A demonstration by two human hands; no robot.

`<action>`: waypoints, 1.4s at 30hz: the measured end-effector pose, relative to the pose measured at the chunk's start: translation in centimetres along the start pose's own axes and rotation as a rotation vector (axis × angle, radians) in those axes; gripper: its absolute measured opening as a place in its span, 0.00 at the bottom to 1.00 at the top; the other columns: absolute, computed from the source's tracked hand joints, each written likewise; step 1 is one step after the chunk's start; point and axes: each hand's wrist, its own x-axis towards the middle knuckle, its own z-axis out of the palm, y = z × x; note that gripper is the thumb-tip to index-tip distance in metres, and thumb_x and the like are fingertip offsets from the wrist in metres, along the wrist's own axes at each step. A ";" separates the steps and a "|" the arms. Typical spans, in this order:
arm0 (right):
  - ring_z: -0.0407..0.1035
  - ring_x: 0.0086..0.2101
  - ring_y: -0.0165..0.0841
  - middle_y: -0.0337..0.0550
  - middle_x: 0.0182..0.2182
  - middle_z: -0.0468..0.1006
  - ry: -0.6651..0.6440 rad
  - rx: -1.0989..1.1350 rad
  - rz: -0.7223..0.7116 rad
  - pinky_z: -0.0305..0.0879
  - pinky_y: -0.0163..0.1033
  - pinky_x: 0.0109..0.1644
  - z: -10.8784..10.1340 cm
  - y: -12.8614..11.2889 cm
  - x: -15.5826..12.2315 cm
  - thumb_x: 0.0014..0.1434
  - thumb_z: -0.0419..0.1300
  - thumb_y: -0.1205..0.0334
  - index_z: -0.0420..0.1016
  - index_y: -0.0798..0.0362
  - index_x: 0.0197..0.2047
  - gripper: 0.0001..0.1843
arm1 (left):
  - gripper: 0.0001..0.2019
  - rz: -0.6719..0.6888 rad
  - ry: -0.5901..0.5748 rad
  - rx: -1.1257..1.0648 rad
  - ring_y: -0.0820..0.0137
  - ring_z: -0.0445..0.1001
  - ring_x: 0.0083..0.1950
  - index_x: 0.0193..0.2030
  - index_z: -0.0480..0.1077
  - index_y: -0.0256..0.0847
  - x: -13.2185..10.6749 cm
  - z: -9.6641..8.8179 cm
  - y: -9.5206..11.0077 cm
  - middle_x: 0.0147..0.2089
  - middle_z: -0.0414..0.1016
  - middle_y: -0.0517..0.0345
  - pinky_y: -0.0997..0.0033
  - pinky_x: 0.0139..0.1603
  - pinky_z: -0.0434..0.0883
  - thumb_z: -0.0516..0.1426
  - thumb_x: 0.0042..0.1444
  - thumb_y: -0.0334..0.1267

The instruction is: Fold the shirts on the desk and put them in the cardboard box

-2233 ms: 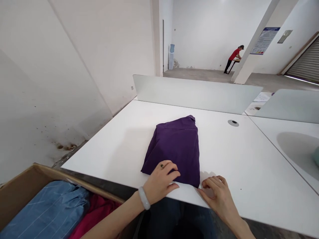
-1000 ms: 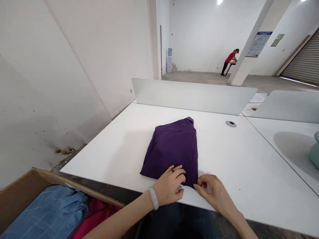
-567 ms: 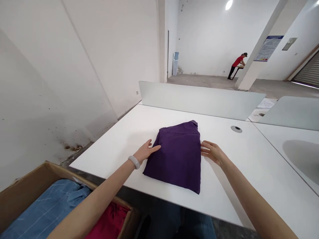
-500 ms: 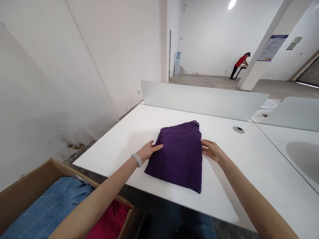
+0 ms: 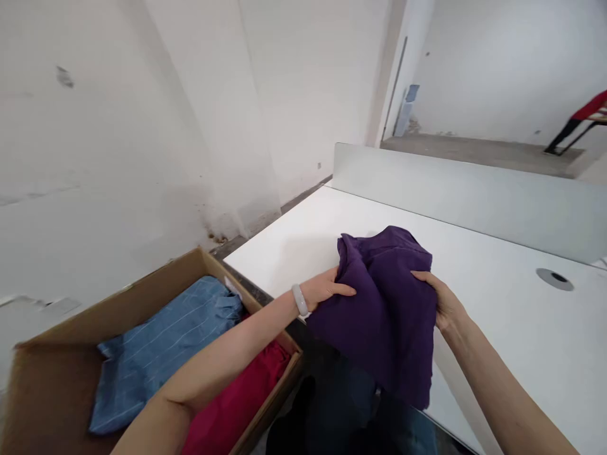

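Note:
A folded purple garment (image 5: 384, 303) hangs between my two hands, its near part reaching past the table's front edge. My left hand (image 5: 327, 289) grips its left side, thumb on top and fingers hidden beneath the cloth. On the opposite side my right hand (image 5: 441, 297) holds the edge in the same way, thumb over the fabric. The cloth sags in the middle with soft creases. Below my left arm stands a cardboard box (image 5: 114, 294) holding a folded blue striped garment (image 5: 165, 341) and a red garment (image 5: 241, 398).
The white table (image 5: 502, 335) has a round cable grommet (image 5: 554, 279) at the right. A low pale divider panel (image 5: 450, 193) runs along its back. White walls rise to the left. Far off at the right edge, a person in a red top (image 5: 588, 107) leans over a table.
Both hands have closed on the purple garment and lifted it from the table toward me, so its flat shape now sags. The view has swung left, showing more of the box.

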 end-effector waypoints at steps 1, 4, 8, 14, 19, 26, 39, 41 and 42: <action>0.75 0.27 0.35 0.44 0.27 0.80 -0.026 0.060 0.031 0.75 0.37 0.30 1.4 -0.3 -0.7 0.49 0.63 0.64 0.74 0.55 0.39 0.12 | 0.33 0.019 0.004 0.017 0.62 0.78 0.40 0.55 0.66 0.42 -1.6 -0.6 1.0 0.44 0.79 0.51 0.56 0.46 0.74 0.69 0.40 0.32; 0.75 0.30 0.32 0.39 0.33 0.81 -0.096 0.175 0.032 0.74 0.34 0.32 6.3 -0.5 -3.2 0.47 0.65 0.65 0.73 0.52 0.44 0.18 | 0.35 0.074 0.062 0.108 0.64 0.78 0.41 0.59 0.63 0.43 -7.4 -2.8 4.1 0.47 0.78 0.51 0.59 0.46 0.74 0.67 0.43 0.32; 0.75 0.34 0.32 0.35 0.37 0.81 -0.294 0.233 -0.032 0.73 0.36 0.37 12.6 1.5 -6.3 0.43 0.69 0.65 0.71 0.47 0.48 0.27 | 0.37 0.085 0.253 0.278 0.65 0.78 0.43 0.63 0.59 0.44 -16.5 -6.0 6.6 0.49 0.77 0.53 0.63 0.47 0.74 0.66 0.46 0.33; 0.74 0.38 0.33 0.39 0.40 0.80 -0.504 0.483 0.218 0.71 0.41 0.46 19.5 8.1 -8.0 0.45 0.69 0.60 0.71 0.51 0.47 0.24 | 0.38 -0.034 0.498 0.453 0.61 0.73 0.53 0.65 0.56 0.46 -28.2 -10.3 5.0 0.51 0.76 0.57 0.66 0.50 0.72 0.64 0.48 0.40; 0.75 0.37 0.35 0.41 0.39 0.80 -0.553 0.395 0.469 0.71 0.45 0.45 22.2 14.6 -11.0 0.45 0.69 0.56 0.68 0.51 0.49 0.28 | 0.39 -0.266 0.515 0.511 0.61 0.73 0.52 0.63 0.60 0.47 -33.4 -13.4 0.4 0.46 0.78 0.63 0.65 0.52 0.69 0.63 0.43 0.50; 0.72 0.44 0.35 0.44 0.49 0.75 -0.792 0.090 0.296 0.69 0.44 0.48 21.9 18.7 -14.0 0.48 0.67 0.49 0.67 0.50 0.51 0.29 | 0.46 -0.522 0.487 0.639 0.60 0.71 0.52 0.60 0.65 0.51 -36.5 -17.3 -5.6 0.43 0.77 0.66 0.66 0.48 0.68 0.57 0.31 0.68; 0.73 0.41 0.33 0.43 0.42 0.79 -0.966 -0.778 -0.105 0.67 0.36 0.44 10.4 7.4 -13.6 0.62 0.53 0.55 0.74 0.50 0.50 0.17 | 0.33 -0.687 0.163 0.935 0.56 0.72 0.56 0.50 0.73 0.45 -28.1 -24.0 -15.6 0.51 0.77 0.61 0.61 0.54 0.69 0.56 0.30 0.37; 0.72 0.43 0.33 0.43 0.43 0.79 -0.933 -0.804 -0.086 0.67 0.36 0.45 8.9 7.4 -14.1 0.62 0.53 0.55 0.73 0.49 0.52 0.17 | 0.31 -0.726 0.161 1.007 0.57 0.73 0.55 0.49 0.73 0.43 -28.3 -24.5 -15.7 0.51 0.78 0.60 0.61 0.54 0.70 0.56 0.30 0.34; 0.72 0.43 0.33 0.43 0.44 0.79 -0.916 -0.817 -0.070 0.67 0.36 0.45 8.2 7.6 -14.3 0.62 0.53 0.54 0.73 0.48 0.52 0.18 | 0.30 -0.744 0.187 1.066 0.57 0.74 0.53 0.47 0.74 0.43 -28.4 -24.5 -15.7 0.49 0.78 0.61 0.62 0.52 0.70 0.55 0.30 0.32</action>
